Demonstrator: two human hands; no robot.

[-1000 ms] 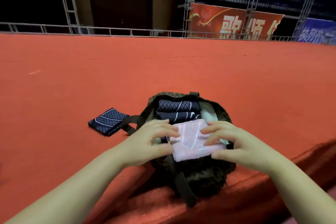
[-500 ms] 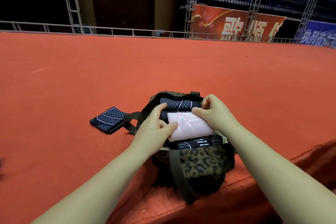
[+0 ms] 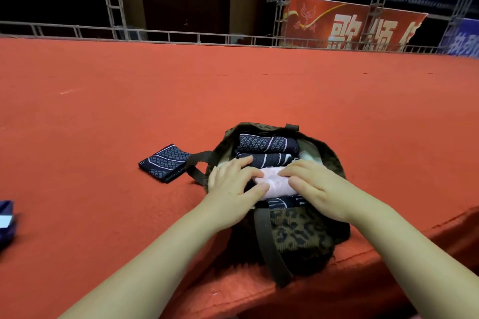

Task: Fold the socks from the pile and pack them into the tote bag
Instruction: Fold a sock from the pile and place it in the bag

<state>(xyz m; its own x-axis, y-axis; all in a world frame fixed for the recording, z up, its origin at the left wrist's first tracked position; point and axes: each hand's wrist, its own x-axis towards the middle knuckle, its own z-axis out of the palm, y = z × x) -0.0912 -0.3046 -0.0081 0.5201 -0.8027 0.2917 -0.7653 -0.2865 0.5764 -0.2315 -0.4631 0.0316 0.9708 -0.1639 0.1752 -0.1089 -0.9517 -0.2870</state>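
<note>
Pink sock (image 3: 276,182) now sits down inside the tote bag (image 3: 300,233).
A moment ago you held it above the bag; now your left hand (image 3: 233,189) and right hand (image 3: 317,186) press it flat with straight fingers, between dark socks. One folded sock (image 3: 164,163) waits on the tabletop (image 3: 103,124) beside the bag.

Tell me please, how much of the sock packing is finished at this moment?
Done: at least three dark folded socks already sit in the tote bag. In hand: the left hand and right hand press a pink folded sock down among them. Left: one folded navy sock lies on the red carpet beside the bag, and something dark blue shows at the left edge.
</note>
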